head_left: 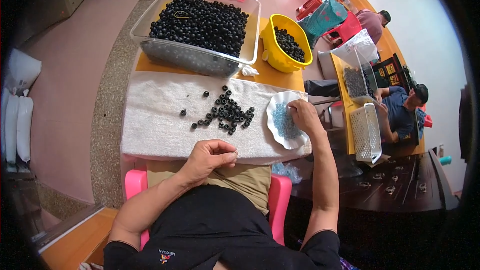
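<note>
My left hand (212,159) hovers over the near edge of a white towel (150,125), thumb pressed to its curled fingers. Whatever it may pinch is too small or hidden to make out. To the right, my right hand (305,115) reaches over a white wavy-rimmed dish (271,125). Its fingers are drawn together at small light-blue pieces (285,122) lying in that dish, and I cannot see what is between the fingertips. Between and beyond my hands, a loose cluster of small round black parts with holes (232,111) is spread on the towel.
Behind the towel stand a large clear bin (142,45) and a yellow tub (272,55), both holding black parts. A crumpled white tissue (249,71) lies by the bin. At right, a co-worker (400,110) sits by a white perforated basket (366,132) and another clear bin (357,67).
</note>
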Tool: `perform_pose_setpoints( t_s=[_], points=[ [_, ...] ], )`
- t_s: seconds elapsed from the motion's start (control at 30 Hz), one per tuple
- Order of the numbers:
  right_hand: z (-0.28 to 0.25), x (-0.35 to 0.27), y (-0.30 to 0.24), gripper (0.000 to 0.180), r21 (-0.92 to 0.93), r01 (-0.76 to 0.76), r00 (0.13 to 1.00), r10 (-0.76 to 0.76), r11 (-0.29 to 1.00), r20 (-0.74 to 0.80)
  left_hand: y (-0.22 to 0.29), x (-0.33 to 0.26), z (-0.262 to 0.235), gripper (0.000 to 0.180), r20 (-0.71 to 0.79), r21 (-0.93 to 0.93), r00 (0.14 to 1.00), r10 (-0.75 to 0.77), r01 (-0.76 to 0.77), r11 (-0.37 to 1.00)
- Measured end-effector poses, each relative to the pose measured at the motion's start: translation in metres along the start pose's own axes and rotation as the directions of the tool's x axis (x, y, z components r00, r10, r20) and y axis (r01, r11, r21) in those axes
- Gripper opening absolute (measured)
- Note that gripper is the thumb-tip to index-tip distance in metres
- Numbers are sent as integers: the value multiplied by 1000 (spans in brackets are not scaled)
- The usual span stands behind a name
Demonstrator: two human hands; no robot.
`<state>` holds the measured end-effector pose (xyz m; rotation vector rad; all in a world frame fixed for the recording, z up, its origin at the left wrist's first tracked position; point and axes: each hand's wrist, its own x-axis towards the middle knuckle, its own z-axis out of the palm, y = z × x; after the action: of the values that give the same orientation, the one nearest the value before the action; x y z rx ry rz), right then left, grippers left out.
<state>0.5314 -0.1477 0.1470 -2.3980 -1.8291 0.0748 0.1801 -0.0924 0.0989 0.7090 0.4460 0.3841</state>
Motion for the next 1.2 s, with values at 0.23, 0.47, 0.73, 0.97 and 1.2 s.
perform_pose_setpoints(
  t_s=[0.23,0.47,0.73,0.97,1.2],
  points=[
    [-3,-5,0,14,117,46,989,-29,992,-143,0,0,1,15,2,16,1000,-12,12,1000],
    [-20,-35,-26,15,88,-24,1000,22,996,21,1,1,0,16,-19,-8,1000,-10,10,1000],
    [-23,-73,-53,19,50,-96,992,91,994,85,0,1,2,16,-4,4,1000,-24,24,1000],
    [-11,-70,-49,17,6,-55,996,54,998,70,0,-1,3,16,-5,11,1000,-24,24,1000],
    [-7,-66,-48,14,25,-28,999,27,999,36,3,-2,3,16,-1,19,1000,-14,14,1000]
  ],
)
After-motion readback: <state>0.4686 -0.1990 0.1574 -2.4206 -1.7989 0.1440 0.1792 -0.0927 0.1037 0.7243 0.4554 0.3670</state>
